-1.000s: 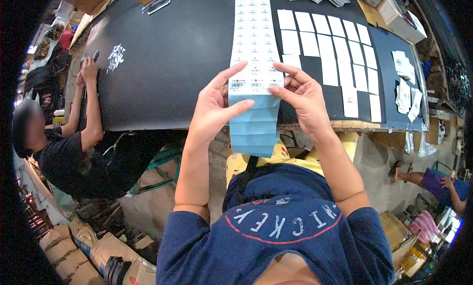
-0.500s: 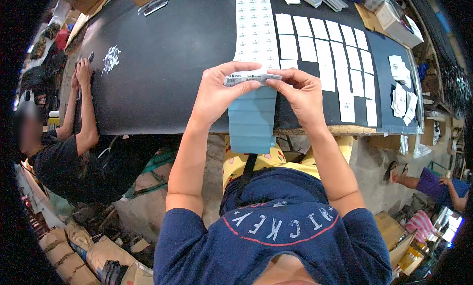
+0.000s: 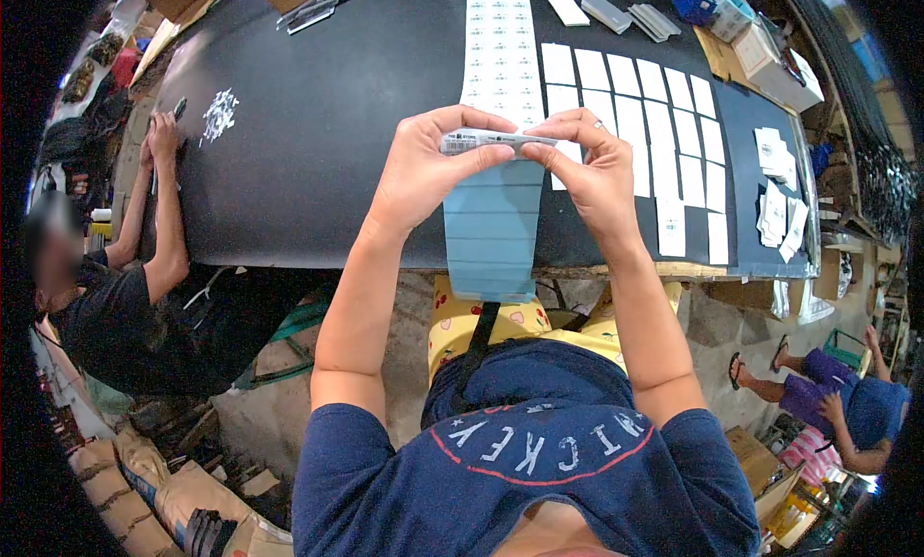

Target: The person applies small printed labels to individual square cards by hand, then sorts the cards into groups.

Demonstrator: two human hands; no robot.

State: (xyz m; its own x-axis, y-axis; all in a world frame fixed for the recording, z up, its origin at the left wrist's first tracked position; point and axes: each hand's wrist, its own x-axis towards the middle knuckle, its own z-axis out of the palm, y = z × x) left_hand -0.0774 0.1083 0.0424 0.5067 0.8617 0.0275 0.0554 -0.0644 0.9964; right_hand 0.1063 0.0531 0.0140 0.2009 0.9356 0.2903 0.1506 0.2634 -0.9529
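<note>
1. Label strip (image 3: pixel 500 56): long, white, rows of small barcode labels; lies lengthwise on black table (image 3: pixel 318 124).
2. Near end folded over, raised near the table's near edge; blue backing (image 3: pixel 491 239) hangs past that edge.

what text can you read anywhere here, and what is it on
"MICKEY": on the blue shirt, seen upside down.
Label strip held by the left hand and right hand: print too small to read.
White cards on the black table: print too blurred to read.
</note>
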